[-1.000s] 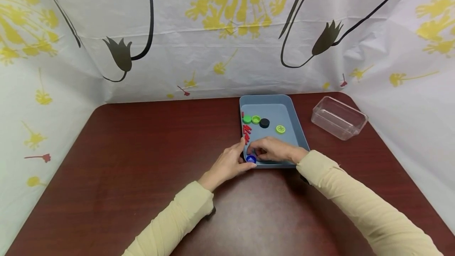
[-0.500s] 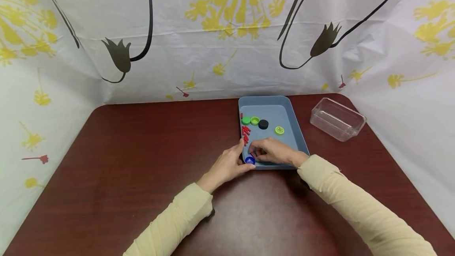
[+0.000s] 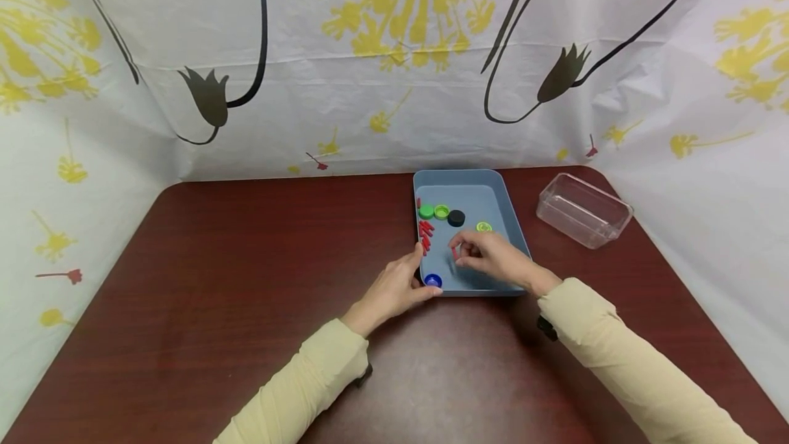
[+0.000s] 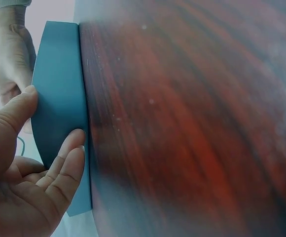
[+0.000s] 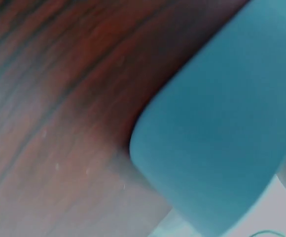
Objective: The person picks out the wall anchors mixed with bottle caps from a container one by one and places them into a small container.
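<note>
My left hand (image 3: 394, 286) grips the near left corner of the blue-grey tray (image 3: 487, 183). In the left wrist view, its thumb is at the rim and other fingertips lie against the outer wall. Over the tray, my right hand (image 3: 496, 257) pinches a small red stick (image 3: 455, 253) between thumb and fingertips. A blue bottle cap (image 3: 433, 281), hollow side up, lies in the near left corner by my left thumb. Several more red sticks (image 3: 425, 230) lie along the left wall. The right wrist view shows mainly the tray's outside (image 5: 217, 118).
Farther back in the tray are a green cap (image 3: 427, 212), a lime cap (image 3: 441, 212) and a black cap (image 3: 456, 218). Another lime cap (image 3: 483, 227) is partly behind my right hand. A transparent plastic box (image 3: 582, 211) stands on the dark red table (image 3: 277, 238), right of the tray.
My right hand has lifted from beside the blue cap and moved right and back, carrying a red stick. My left hand stays at the tray's corner.
</note>
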Demonstrator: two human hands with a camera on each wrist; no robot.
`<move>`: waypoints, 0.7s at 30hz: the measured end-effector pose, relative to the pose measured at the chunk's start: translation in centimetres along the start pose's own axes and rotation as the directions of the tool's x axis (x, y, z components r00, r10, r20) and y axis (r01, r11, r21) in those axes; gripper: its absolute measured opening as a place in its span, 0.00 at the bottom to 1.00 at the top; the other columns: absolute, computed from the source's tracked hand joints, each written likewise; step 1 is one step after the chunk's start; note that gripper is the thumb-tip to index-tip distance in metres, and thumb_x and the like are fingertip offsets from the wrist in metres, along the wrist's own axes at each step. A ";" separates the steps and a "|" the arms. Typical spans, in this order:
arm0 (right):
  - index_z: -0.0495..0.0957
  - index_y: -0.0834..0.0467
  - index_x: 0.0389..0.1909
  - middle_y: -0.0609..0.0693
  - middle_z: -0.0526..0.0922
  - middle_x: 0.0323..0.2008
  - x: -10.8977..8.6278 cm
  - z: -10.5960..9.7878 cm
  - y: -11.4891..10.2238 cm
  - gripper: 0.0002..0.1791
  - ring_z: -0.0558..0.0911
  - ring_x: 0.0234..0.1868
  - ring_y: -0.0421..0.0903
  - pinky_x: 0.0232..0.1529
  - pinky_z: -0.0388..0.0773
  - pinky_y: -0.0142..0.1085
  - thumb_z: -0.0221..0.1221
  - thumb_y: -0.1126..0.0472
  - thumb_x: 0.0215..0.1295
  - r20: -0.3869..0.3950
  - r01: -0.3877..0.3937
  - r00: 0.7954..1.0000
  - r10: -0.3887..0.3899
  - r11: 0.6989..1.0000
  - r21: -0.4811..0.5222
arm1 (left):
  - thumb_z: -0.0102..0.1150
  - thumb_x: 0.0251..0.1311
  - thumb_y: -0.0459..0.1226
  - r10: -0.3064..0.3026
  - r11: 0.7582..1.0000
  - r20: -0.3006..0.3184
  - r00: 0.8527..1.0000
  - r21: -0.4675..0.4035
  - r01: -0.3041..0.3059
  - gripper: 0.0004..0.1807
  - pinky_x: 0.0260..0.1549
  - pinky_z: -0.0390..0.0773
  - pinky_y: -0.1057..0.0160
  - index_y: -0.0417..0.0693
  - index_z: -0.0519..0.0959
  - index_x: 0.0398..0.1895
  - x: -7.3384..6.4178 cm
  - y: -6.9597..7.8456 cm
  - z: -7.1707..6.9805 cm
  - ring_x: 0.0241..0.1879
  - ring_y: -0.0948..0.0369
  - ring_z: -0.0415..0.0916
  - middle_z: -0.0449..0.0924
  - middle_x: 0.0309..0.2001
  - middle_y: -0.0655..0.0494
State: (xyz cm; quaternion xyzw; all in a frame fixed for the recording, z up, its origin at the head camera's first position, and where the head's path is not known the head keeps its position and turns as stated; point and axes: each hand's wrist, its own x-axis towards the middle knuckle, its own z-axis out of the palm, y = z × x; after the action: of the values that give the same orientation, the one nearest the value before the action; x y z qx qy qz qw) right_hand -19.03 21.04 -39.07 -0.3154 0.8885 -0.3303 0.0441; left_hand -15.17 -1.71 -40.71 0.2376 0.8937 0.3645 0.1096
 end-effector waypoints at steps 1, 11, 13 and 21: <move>0.77 0.63 0.43 0.45 0.77 0.25 -0.1 -0.3 0.0 0.11 0.73 0.25 0.36 0.28 0.73 0.30 0.62 0.69 0.58 -0.041 0.001 0.999 -0.001 1.000 0.001 | 0.63 0.57 0.49 -0.003 1.000 0.001 1.000 0.002 0.003 0.49 0.37 0.77 0.67 0.39 0.48 0.73 0.0 0.0 0.0 0.32 0.66 0.78 0.64 0.66 0.44; 0.77 0.68 0.44 0.52 0.80 0.25 -1.4 -4.1 2.4 0.13 0.73 0.25 0.25 0.28 0.69 0.19 0.63 0.72 0.56 -0.610 -0.124 0.784 0.115 0.992 0.028 | 0.63 0.57 0.50 -0.027 1.000 0.006 1.000 0.017 0.027 0.49 0.39 0.77 0.65 0.40 0.47 0.73 0.0 0.1 0.2 0.32 0.66 0.78 0.62 0.68 0.47; 0.77 0.68 0.44 0.47 0.79 0.24 -1.8 -5.0 3.1 0.13 0.72 0.24 0.23 0.28 0.67 0.17 0.63 0.71 0.57 -0.696 -0.182 0.693 0.188 0.980 0.084 | 0.62 0.57 0.50 -0.025 1.000 0.004 1.000 0.019 0.025 0.49 0.40 0.76 0.65 0.40 0.47 0.73 0.0 0.1 0.2 0.32 0.67 0.77 0.62 0.68 0.47; 0.78 0.63 0.47 0.30 0.70 0.23 -3.8 -7.4 5.4 0.14 0.68 0.25 0.21 0.26 0.63 0.17 0.62 0.63 0.61 -0.817 -0.411 0.468 0.337 0.901 0.136 | 0.62 0.57 0.50 -0.023 1.000 -0.001 1.000 0.019 0.023 0.49 0.39 0.76 0.65 0.41 0.47 0.73 0.0 0.1 0.2 0.31 0.67 0.76 0.62 0.68 0.47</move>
State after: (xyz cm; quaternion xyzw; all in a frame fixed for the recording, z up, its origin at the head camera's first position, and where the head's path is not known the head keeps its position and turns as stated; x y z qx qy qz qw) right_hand -21.02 30.60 -37.14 0.0766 0.8631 -0.3850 -0.3177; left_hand -15.03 -1.52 -40.79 0.2284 0.8997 0.3550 0.1112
